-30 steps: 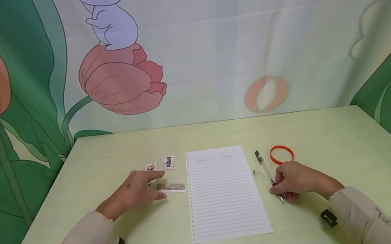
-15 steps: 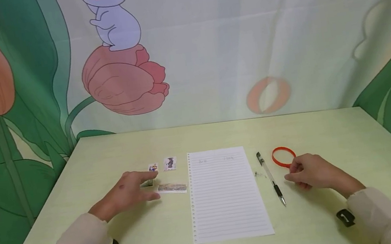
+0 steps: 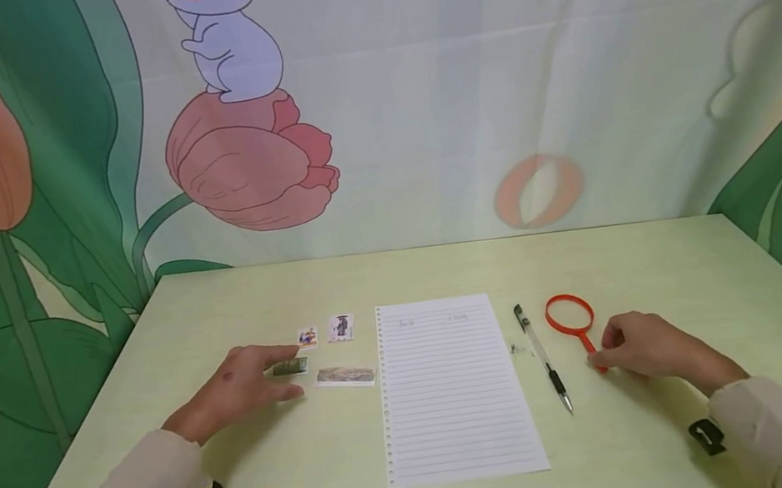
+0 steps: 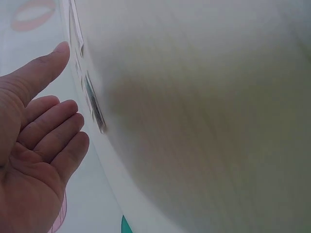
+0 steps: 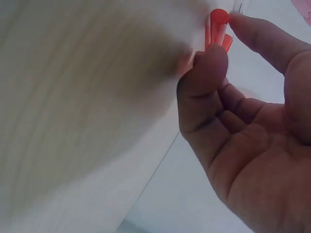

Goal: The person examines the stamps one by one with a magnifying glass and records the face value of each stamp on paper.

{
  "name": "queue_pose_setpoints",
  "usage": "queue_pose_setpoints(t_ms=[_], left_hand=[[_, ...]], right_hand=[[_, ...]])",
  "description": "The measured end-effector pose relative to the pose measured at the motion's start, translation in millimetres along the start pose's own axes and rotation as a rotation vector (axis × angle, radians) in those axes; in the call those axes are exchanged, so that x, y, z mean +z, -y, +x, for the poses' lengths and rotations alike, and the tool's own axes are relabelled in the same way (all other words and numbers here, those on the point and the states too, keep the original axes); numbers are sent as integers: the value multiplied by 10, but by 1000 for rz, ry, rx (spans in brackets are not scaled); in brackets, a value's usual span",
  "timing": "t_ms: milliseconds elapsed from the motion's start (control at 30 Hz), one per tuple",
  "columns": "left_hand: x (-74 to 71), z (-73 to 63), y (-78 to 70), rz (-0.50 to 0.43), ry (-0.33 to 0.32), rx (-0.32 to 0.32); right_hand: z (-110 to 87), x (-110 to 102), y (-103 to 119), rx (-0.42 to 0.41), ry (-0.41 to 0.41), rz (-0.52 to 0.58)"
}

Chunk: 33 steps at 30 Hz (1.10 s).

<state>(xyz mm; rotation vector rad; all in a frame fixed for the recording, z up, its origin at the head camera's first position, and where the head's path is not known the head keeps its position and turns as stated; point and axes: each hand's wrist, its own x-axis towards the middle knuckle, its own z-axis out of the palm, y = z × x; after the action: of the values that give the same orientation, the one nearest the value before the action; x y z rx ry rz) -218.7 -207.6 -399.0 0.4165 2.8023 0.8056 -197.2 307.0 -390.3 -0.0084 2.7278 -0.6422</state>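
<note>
A red magnifying glass (image 3: 584,340) lies on the table with its handle angled toward my right hand (image 3: 649,344). The thumb and curled index finger of that hand close about the end of the handle; in the right wrist view the thumb tip lies right against the red handle (image 5: 218,23). On the other side my left hand (image 3: 241,389) hovers with thumb and fingers spread, holding nothing. Just beyond its fingertips are a green stamp (image 3: 292,367) and a long brownish stamp (image 3: 345,377). Two smaller stamps, one colourful (image 3: 307,338) and one with a dark figure (image 3: 341,327), lie farther back.
A lined sheet of paper (image 3: 456,394) with faint writing at its top lies at the middle of the table. A black-capped pen (image 3: 545,360) lies between sheet and magnifying glass. Behind the table's far edge hangs a printed curtain (image 3: 401,107).
My right hand has moved right from the pen to the end of the magnifying glass handle, uncovering both. My left hand has drawn back left, uncovering the green stamp.
</note>
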Motion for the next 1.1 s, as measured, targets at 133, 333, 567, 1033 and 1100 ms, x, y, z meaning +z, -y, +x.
queue_pose_setpoints(t_ms=[133,333,567,1033,1100], left_hand=[[-3,6,67,-9,-11,1],[-2,15,109,-16,-3,-45],[-16,19,162,18,-25,-62],[-13,52,235,69,-30,-128],[-14,55,233,69,-27,-130]], right_hand=[[-1,9,9,2,18,7],[8,44,22,-15,53,38],[18,61,21,-69,24,30],[66,21,209,-148,-8,24],[78,11,250,-176,-5,39]])
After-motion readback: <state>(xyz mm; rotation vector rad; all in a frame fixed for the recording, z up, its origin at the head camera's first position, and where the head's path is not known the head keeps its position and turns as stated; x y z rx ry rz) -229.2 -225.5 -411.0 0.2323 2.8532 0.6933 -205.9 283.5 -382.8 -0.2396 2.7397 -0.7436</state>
